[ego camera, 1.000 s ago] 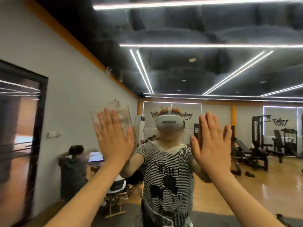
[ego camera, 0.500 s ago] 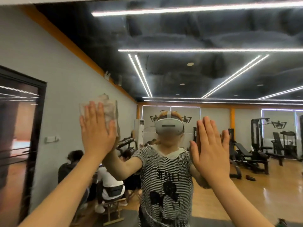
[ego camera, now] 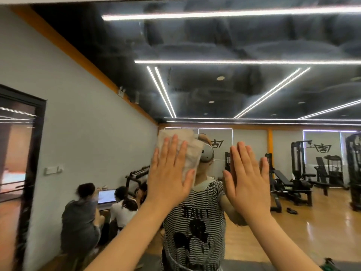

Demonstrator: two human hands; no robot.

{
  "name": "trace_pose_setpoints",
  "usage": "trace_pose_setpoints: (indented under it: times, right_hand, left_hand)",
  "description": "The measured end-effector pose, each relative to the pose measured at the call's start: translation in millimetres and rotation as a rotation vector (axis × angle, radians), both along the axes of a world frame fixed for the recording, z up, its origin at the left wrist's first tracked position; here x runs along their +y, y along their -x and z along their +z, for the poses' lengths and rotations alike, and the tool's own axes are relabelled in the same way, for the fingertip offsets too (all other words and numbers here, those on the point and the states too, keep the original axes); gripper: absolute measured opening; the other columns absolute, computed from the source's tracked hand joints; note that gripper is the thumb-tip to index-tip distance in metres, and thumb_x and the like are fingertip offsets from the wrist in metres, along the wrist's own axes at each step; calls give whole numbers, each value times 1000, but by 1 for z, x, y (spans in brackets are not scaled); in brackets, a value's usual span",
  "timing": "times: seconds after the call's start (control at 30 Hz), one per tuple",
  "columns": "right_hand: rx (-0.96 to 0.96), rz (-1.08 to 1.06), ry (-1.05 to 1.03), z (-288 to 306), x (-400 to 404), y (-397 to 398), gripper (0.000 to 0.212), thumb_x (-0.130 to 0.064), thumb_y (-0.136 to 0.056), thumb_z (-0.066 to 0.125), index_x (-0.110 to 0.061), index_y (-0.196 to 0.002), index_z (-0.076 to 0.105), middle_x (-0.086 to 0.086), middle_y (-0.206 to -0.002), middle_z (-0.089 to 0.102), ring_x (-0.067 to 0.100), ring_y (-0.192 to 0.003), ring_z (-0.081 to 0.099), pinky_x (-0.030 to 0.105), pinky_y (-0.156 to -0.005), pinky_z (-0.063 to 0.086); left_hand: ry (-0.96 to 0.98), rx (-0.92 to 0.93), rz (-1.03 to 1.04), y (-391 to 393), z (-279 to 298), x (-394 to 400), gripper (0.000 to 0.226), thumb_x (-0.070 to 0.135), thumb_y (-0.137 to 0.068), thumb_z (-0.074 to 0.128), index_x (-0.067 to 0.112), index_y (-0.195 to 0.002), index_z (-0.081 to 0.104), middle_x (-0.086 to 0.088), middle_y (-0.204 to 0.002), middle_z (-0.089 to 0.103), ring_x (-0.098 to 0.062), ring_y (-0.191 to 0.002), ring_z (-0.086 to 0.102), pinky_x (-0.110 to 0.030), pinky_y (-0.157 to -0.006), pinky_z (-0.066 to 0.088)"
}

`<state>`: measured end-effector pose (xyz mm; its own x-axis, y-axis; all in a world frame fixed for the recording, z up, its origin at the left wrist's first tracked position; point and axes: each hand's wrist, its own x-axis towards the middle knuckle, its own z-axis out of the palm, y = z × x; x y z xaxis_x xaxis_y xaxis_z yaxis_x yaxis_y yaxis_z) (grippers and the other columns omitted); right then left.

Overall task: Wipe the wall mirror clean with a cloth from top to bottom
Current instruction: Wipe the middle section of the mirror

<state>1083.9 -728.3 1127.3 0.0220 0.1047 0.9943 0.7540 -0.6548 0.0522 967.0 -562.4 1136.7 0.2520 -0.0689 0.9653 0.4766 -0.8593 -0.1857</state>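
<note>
Wall mirror [ego camera: 254, 90] filling the whole view; gym room, ceiling light strips and seated people seen only as reflections. Left hand [ego camera: 168, 173] flat on the glass, fingers [ego camera: 172, 145] straight and spread, pressing a pale crumpled cloth [ego camera: 192, 149] against the mirror at head height. Cloth shifted rightward since half a second ago: then out over the reflected grey wall, now over the reflected headset. Right hand [ego camera: 248, 178] flat on the glass, fingers straight, holding nothing, position unchanged. Judged: sideways pass at mid height; strip above up to the top edge possibly unwiped, lower mirror still to do.
</note>
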Motion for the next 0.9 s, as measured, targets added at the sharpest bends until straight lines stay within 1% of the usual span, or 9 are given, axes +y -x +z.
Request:
trace_pose_setpoints:
  times: [0.07, 0.23, 0.4, 0.5, 0.6, 0.67, 0.73, 0.8, 0.9]
  right_hand:
    - [7, -2, 5, 0, -1, 0, 61, -41, -96, 32, -13, -150, 26, 7, -157, 24, 16, -146, 12, 39, -119, -5]
    - [1, -7, 0, -1, 0, 1, 61, -39, -96, 33, -12, -150, 27, 7, -157, 24, 17, -146, 13, 39, -119, -4]
    - [1, 4, -27, -4, 2, -1, 57, -37, -98, 29, -12, -149, 28, 8, -156, 27, 18, -145, 16, 41, -118, 0]
    - [6, 5, -28, -5, 3, -2, 56, -37, -99, 25, -12, -149, 28, 8, -156, 28, 20, -145, 19, 46, -118, 7]
    - [12, 8, -27, -6, 3, -2, 56, -38, -101, 22, -12, -149, 28, 6, -156, 24, 18, -146, 17, 47, -117, 9]
    - [11, 16, -21, -6, 3, -3, 55, -38, -101, 22, -12, -150, 25, 6, -157, 23, 18, -146, 16, 47, -117, 9]
    - [11, 21, -14, -6, 2, -4, 55, -36, -101, 23, -13, -151, 24, 7, -158, 24, 18, -146, 16, 47, -117, 9]
    - [16, 28, -8, -7, 1, -4, 56, -36, -100, 24, -12, -151, 26, 7, -158, 24, 19, -146, 17, 47, -117, 10]
    - [20, 34, -8, -6, 1, -4, 56, -34, -99, 27, -11, -150, 29, 7, -158, 24, 19, -146, 17, 46, -117, 9]
  left_hand:
    - [45, -32, 12, 12, 1, 17, 74, 46, -92, 30, 10, -154, 10, -10, -161, 6, -23, -149, 2, -35, -118, -2]
    - [247, -158, 40, 40, -2, 53, 73, 49, -95, 24, 16, -154, -4, -12, -161, -2, -24, -148, 0, -28, -117, -15]
    - [486, -349, -17, 23, -1, 28, 75, 50, -92, 17, 8, -155, 11, -18, -161, 7, -34, -149, 5, -43, -118, -3]
    - [587, -386, -33, 9, 6, 6, 77, 50, -91, 14, 8, -154, 6, -19, -161, 4, -34, -149, 0, -48, -118, -1]
    - [463, -295, -48, -8, 7, -21, 74, 47, -92, 18, 9, -153, 3, -16, -160, -1, -29, -148, -4, -47, -119, -2]
    - [284, -188, -45, -24, 1, -39, 72, 44, -93, 24, 7, -153, 12, -18, -159, 6, -31, -147, 4, -47, -118, 3]
    - [176, -129, -32, -33, -4, -48, 71, 44, -94, 26, 7, -152, 12, -20, -159, 13, -33, -147, 10, -49, -116, 9]
    - [140, -114, -17, -34, -6, -46, 71, 45, -94, 26, 8, -152, 9, -20, -159, 15, -33, -146, 11, -49, -115, 11]
    - [115, -106, -12, -32, -8, -42, 72, 45, -94, 27, 9, -153, 8, -18, -159, 13, -32, -147, 11, -46, -117, 7]
